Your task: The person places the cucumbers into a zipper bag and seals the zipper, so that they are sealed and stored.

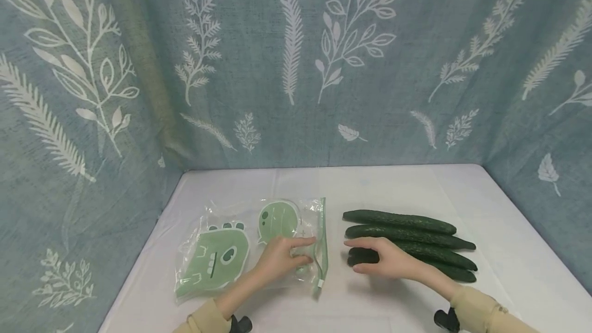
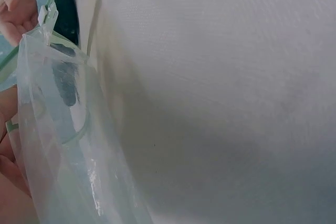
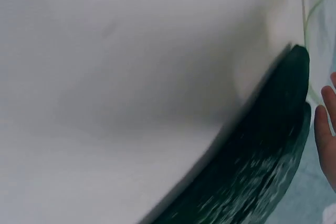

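A clear zip bag (image 1: pixel 287 284) with green cartoon prints lies flat on the left, its green-edged mouth (image 1: pixel 324 240) facing right and parted. My left hand (image 1: pixel 282 258) holds the upper edge of that mouth, thumb and index finger apart; in the left wrist view the film (image 2: pixel 58 145) rises in front of the fingers. Several dark green cucumbers (image 1: pixel 416 238) lie side by side on the right. Over their left ends hovers my right hand (image 1: pixel 386 258), fingers loosely bent, thumb spread from the index. Past the cucumber tips (image 3: pixel 294 77), its fingers (image 3: pixel 328 108) show in the right wrist view.
A white cloth-covered table (image 1: pixel 370 184) carries everything. Blue-green curtains (image 1: pixel 296 66) with white leaf prints stand behind and along both sides. The bag's white slider (image 1: pixel 320 283) sits at the near end of the zip.
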The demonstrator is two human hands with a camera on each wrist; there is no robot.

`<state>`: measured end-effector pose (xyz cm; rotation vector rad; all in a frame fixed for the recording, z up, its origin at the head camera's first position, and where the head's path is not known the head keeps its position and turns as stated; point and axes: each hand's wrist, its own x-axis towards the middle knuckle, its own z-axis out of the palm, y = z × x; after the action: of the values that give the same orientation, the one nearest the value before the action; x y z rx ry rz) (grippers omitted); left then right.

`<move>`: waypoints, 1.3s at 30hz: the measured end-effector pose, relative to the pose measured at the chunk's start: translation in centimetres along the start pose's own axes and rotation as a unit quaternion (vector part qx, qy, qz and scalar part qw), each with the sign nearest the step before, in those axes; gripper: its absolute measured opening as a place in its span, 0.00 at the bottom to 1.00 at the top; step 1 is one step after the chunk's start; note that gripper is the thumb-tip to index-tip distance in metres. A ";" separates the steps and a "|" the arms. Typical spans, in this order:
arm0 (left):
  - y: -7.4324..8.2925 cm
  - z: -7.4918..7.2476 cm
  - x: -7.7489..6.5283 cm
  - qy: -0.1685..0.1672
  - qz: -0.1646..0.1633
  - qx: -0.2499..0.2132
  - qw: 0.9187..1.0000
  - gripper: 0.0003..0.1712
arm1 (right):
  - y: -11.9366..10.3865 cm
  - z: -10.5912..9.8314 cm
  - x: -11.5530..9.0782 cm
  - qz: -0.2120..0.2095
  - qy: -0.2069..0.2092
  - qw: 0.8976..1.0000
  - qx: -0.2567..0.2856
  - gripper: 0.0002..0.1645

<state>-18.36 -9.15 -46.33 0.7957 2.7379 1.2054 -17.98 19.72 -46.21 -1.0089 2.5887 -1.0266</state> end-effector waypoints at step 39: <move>-0.2 0.4 0.3 -0.010 -0.021 -0.013 1.000 0.24 | 5.3 -7.3 -10.8 0.071 0.000 0.997 0.026 0.19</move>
<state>-18.59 -8.90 -46.69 0.7396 2.7034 1.2170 -15.50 33.57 -45.13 -0.8014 2.5758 -1.0509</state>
